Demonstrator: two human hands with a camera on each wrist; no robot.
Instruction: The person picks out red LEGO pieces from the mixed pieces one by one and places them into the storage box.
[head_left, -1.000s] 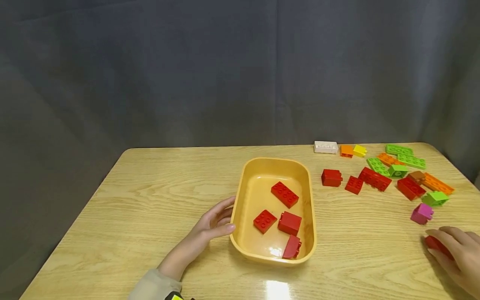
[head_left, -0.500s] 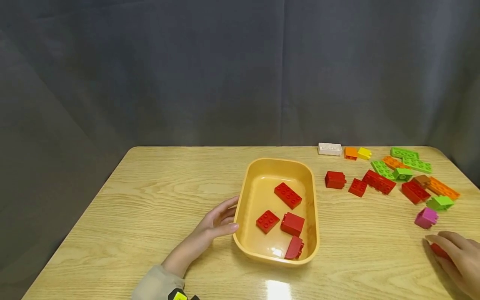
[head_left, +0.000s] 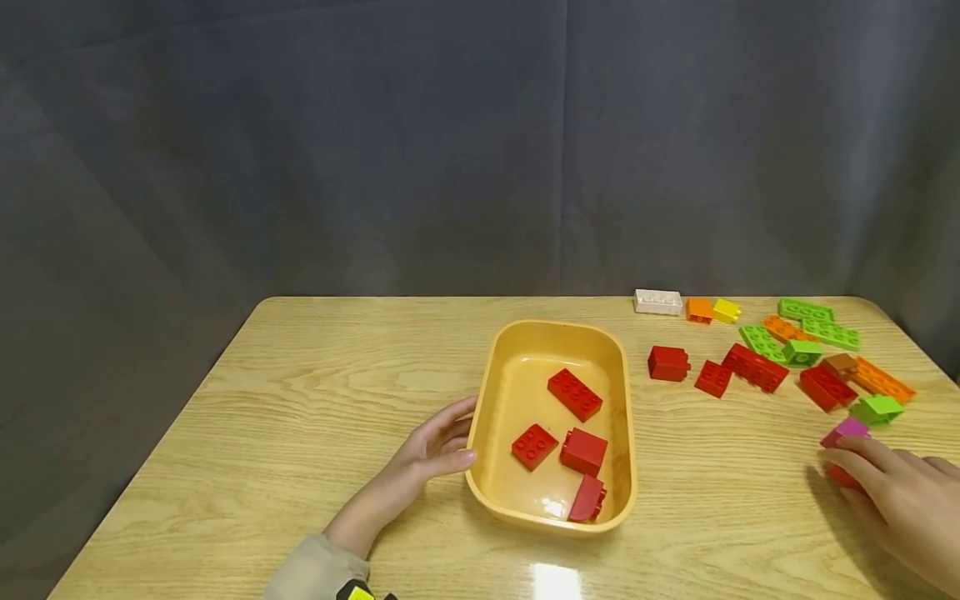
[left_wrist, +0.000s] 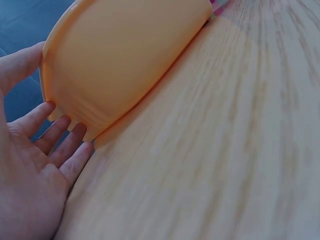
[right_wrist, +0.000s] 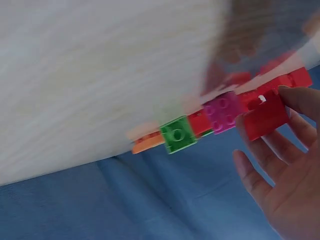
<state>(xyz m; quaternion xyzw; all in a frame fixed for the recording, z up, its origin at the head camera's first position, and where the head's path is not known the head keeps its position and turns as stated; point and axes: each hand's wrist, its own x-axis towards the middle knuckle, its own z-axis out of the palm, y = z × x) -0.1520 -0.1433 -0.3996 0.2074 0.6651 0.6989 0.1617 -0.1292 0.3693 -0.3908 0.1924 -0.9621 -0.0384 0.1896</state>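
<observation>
A yellow tray [head_left: 627, 417] with several red toy bricks [head_left: 583, 451] inside stands mid-table in the head view. My left hand [head_left: 426, 454] rests against the outside of its left wall, thumb at the rim and fingers spread lower. Those fingertips also show along the tray wall [left_wrist: 130, 55] in the left wrist view. At the far right, my right hand [head_left: 900, 500] pinches a red toy brick [right_wrist: 266, 116] between thumb and fingers, tilted. Just beyond it in the head view, a magenta brick [head_left: 846, 429] is partly hidden by the hand.
Loose red bricks [head_left: 755, 367] lie right of the tray. Behind them are green bricks [head_left: 830, 333], orange ones [head_left: 883, 381], a yellow brick [head_left: 726, 311] and a white brick [head_left: 657, 302]. A dark cloth [head_left: 412, 150] hangs behind the table's far edge [head_left: 450, 297].
My right hand has moved left and a little away from me, carrying the red brick nearer the magenta one. The left hand and tray hold their place; the head view shifts slightly.
</observation>
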